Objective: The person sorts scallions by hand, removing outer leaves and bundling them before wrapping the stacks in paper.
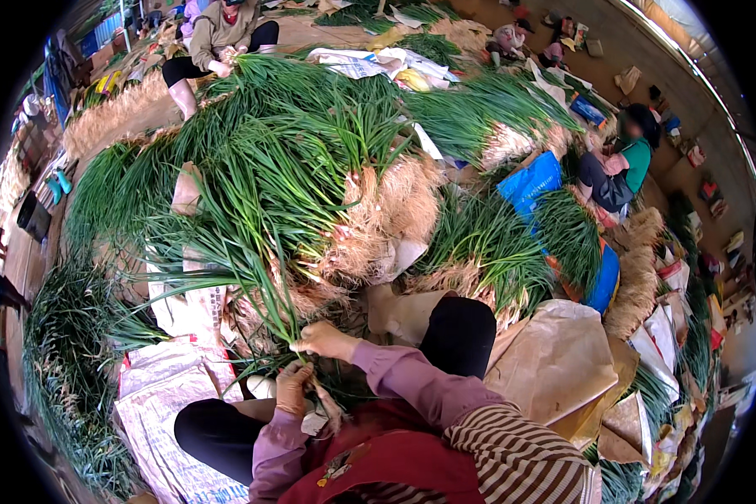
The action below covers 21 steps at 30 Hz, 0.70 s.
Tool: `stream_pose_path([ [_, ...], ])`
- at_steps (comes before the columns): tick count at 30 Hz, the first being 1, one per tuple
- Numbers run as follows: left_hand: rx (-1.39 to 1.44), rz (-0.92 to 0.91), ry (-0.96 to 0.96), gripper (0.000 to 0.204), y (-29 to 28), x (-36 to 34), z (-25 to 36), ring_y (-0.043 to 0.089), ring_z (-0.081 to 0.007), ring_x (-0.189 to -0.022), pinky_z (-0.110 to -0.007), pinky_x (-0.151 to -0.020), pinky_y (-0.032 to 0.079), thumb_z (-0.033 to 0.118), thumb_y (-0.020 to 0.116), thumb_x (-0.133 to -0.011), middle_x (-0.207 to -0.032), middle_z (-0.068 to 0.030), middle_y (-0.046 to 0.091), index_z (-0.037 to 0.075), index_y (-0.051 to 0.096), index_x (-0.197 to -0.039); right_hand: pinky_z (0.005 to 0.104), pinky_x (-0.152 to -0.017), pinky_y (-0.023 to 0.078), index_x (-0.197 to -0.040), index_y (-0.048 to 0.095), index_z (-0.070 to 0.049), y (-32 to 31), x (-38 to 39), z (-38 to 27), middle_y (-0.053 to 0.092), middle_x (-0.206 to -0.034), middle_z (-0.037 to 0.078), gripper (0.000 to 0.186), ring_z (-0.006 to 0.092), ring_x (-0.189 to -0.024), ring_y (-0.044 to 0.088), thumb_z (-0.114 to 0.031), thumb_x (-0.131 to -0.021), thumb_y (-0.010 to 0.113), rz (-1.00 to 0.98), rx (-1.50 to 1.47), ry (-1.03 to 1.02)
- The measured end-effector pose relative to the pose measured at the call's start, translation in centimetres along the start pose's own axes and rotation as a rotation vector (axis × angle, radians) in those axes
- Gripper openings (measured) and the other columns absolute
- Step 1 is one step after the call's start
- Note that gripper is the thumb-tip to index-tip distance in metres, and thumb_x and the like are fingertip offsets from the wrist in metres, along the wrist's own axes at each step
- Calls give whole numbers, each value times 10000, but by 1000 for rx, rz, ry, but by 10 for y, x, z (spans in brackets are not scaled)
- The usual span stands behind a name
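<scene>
In front of my lap I hold a few green onions (279, 296), their long leaves pointing up and away and their pale roots (331, 408) hanging toward me. My left hand (292, 388) is closed around the lower stems, just above the roots. Higher on the stems, my right hand (326, 340) is closed with its fingers pinched on them. Right beyond my hands lies a big heap of green onions (265, 181), with a thick mass of straw-coloured roots (386, 210) on its right side.
A printed white sack (172, 420) is spread at my left, and a brown paper sheet (554, 361) lies at my right. More green onions (479, 252) are piled beyond it, near a blue sack (531, 185). A person in green (634, 164) sits at the right; another (218, 42) sits at the far left.
</scene>
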State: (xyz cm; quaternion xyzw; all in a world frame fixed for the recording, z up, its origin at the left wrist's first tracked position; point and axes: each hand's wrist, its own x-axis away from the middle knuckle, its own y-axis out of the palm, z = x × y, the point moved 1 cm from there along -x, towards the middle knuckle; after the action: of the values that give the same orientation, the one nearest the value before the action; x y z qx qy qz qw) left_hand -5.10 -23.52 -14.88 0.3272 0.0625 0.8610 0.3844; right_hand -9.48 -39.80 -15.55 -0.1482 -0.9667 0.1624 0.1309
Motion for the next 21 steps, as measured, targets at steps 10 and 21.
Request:
stream_pose_path([
  [10, -131, 130, 222, 196, 3, -1, -18, 422, -55, -447, -195, -444, 330, 150, 616, -866, -602, 9, 546, 21, 602, -719, 423, -655, 476, -733, 641, 9, 33, -8, 36, 627, -764, 198, 197, 377, -694, 604, -181, -713, 595, -13, 410, 1],
  [21, 147, 184, 67, 175, 3, -3, 35, 501, -78, -591, -214, -520, 375, 228, 636, -836, -706, -4, 586, 59, 645, -880, 399, -668, 514, -948, 685, -43, -2, 70, 93, 679, -875, 125, 285, 249, -814, 660, -236, -741, 646, -906, 886, 323],
])
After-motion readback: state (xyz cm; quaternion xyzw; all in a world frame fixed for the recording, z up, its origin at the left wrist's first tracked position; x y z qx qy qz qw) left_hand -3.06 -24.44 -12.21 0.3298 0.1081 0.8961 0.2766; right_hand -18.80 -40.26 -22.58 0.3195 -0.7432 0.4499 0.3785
